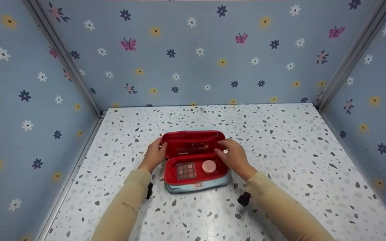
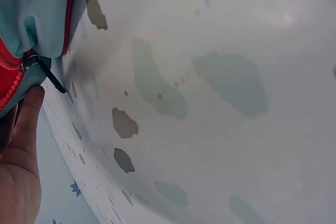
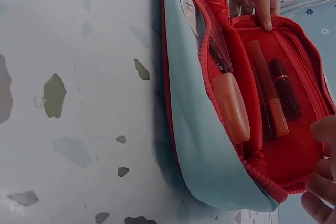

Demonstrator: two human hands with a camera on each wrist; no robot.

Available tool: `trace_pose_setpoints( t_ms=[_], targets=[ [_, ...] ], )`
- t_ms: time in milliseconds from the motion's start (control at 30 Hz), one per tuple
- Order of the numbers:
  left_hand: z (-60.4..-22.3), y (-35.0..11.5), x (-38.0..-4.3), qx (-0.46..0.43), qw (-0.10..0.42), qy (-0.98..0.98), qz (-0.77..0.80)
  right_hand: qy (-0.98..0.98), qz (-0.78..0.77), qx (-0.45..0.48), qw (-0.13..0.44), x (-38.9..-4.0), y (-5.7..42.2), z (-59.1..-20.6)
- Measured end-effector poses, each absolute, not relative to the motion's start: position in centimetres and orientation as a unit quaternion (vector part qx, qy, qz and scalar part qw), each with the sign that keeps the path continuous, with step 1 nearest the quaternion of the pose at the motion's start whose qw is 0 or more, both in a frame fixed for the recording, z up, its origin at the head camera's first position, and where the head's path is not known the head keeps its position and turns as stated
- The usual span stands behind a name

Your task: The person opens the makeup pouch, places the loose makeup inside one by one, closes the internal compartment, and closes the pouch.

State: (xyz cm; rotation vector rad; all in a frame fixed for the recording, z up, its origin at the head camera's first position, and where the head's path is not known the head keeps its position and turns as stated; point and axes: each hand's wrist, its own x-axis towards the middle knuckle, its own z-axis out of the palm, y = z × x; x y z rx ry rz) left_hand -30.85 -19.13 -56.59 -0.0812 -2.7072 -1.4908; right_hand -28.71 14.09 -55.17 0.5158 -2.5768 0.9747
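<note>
A light-blue cosmetic pouch [image 1: 198, 188] with red lining lies unzipped, its lid [image 1: 193, 135] folded back. Inside the base sit an eyeshadow palette [image 1: 186, 171] and a round pink case [image 1: 209, 166], seen side-on as a pink case [image 3: 231, 108] in the right wrist view. Behind the lid's red mesh show a long pinkish tube [image 3: 270, 87] and a dark tube [image 3: 285, 90]. My left hand [image 1: 155, 153] pinches the lid's left edge, thumb inside, other fingers behind. My right hand [image 1: 234, 154] is at the lid's right edge, fingers loosely bent, thumb and forefinger apart.
The pouch stands mid-way on a white speckled table [image 1: 280, 160]. Blue flowered panels [image 1: 206, 67] enclose the back and both sides, joined by grey metal corner posts [image 1: 353, 53]. A black zip pull [image 2: 51, 76] hangs at the pouch's side.
</note>
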Motion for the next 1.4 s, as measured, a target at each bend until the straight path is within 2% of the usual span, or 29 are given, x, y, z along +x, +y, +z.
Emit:
trace_pose_setpoints(
  t_ms=[233,433,767,1233,1400],
  targets=[
    [-56.8,-19.1,-30.9,-0.025,0.029,-0.876,-0.481,-0.897,0.347,0.168,0.215,-29.4,14.2,-55.5],
    [-56.8,-19.0,-30.8,-0.028,0.035,-0.874,-0.484,-0.891,0.358,0.152,0.232,-30.1,13.9,-55.4],
    [-56.7,-18.9,-30.7,-0.034,0.036,-0.874,-0.483,-0.898,0.364,0.131,0.212,-31.0,13.4,-55.3],
    [-57.1,-19.1,-30.9,-0.04,0.042,-0.873,-0.485,-0.908,0.346,0.083,0.222,-31.6,12.2,-55.0],
    [-59.1,-20.0,-32.1,-0.065,0.065,-0.863,-0.497,-0.907,0.335,0.084,0.243,-31.8,11.9,-55.2]
  ],
)
